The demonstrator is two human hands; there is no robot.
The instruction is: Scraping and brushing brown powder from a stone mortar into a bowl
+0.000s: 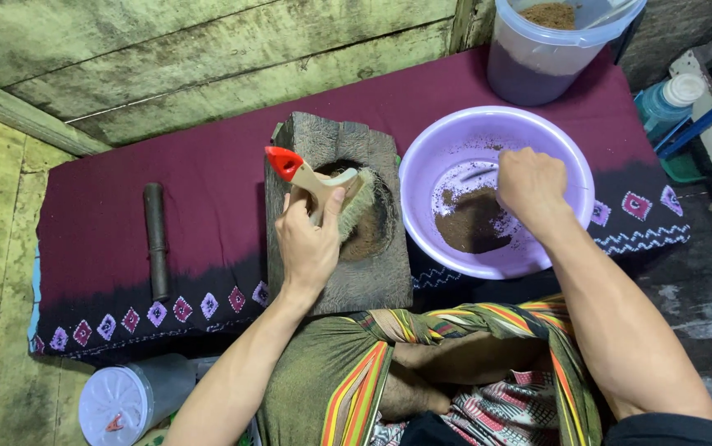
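My left hand grips a wooden-handled brush with a red tip; its bristles rest in the hollow of a dark wooden mortar block that holds brown powder. To the right, my right hand is closed over the inside of a purple plastic basin, just above a heap of brown powder. A thin pale utensil shows under its fingers; whether the hand grips it is unclear.
A maroon patterned cloth covers the floor under everything. A dark pestle lies at left. A clear tub of brown powder stands behind the basin, a bottle at far right, a lidded jar near my knee.
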